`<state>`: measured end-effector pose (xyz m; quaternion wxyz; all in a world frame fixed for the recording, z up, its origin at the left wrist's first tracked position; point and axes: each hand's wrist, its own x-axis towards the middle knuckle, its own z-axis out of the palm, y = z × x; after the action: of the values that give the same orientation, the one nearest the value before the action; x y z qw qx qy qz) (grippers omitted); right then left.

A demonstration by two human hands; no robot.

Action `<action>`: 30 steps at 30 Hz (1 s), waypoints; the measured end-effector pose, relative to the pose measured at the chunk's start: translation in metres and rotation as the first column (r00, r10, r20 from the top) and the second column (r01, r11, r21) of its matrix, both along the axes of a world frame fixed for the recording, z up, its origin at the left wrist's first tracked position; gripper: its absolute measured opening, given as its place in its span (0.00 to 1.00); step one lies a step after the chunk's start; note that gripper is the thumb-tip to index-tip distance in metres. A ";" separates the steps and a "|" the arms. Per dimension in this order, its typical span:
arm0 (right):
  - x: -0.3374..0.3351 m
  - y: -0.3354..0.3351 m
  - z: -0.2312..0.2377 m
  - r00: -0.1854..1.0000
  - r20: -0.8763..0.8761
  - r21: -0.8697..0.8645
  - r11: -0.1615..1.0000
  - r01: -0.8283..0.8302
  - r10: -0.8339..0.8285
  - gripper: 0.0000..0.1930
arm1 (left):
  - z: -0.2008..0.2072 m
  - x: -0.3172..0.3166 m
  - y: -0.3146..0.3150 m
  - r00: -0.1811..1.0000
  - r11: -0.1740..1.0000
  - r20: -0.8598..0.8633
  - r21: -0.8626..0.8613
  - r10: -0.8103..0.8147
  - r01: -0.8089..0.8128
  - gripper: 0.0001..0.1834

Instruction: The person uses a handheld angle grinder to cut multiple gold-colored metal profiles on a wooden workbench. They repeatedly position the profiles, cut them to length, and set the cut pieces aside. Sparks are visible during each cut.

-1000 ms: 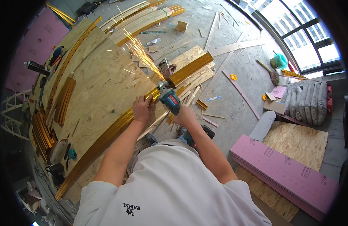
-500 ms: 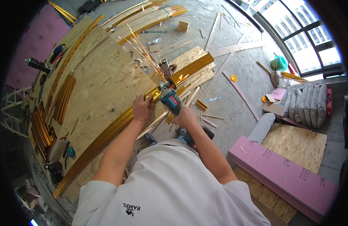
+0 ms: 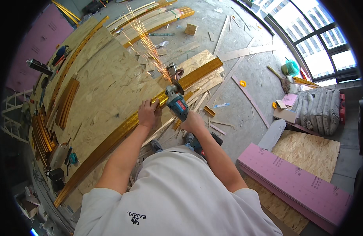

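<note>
My right hand [image 3: 193,122] is wrapped round the body of a teal angle grinder [image 3: 177,105]. Its cutting disc [image 3: 177,86] meets a long gold metal profile [image 3: 122,131], and sparks [image 3: 148,45] spray up and away to the far left. Just left of the disc, my left hand [image 3: 149,113] grips the profile, its fingers curled over the top edge. The profile runs across the board table from the lower left, and its far end [image 3: 205,70] sticks out past the table's edge to the right of the disc.
The OSB table [image 3: 106,74] carries more gold profiles [image 3: 43,133] at its left. Wood offcuts litter the concrete floor [image 3: 236,98]. At the right lie pink foam boards [image 3: 291,185], grey bags [image 3: 321,112], a broom [image 3: 280,78] and a green-lined bucket [image 3: 290,67]. A second power tool [image 3: 213,141] is near my feet.
The spark spray has grown denser and reaches farther up. Both hands, the grinder and the profile stay nearly in place.
</note>
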<state>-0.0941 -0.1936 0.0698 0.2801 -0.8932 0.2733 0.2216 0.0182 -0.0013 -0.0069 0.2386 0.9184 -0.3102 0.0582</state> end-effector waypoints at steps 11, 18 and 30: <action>0.011 0.002 -0.004 1.000 0.008 -0.042 0.999 -0.018 0.018 0.16 | -0.002 0.000 0.001 1.000 1.000 -0.012 0.007 -0.006 0.006 0.23; 0.017 0.001 -0.001 0.999 0.004 -0.029 0.998 -0.047 0.047 0.16 | -0.004 0.000 0.003 1.000 1.000 -0.018 0.012 -0.009 0.009 0.23; 0.024 0.002 0.008 0.999 0.019 -0.034 0.999 -0.029 0.030 0.16 | 0.001 -0.002 0.003 1.000 1.000 -0.014 -0.010 -0.005 0.005 0.22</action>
<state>-0.0703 -0.1915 0.0774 0.2643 -0.9039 0.2610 0.2121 0.0159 0.0013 -0.0058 0.2455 0.9167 -0.3107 0.0527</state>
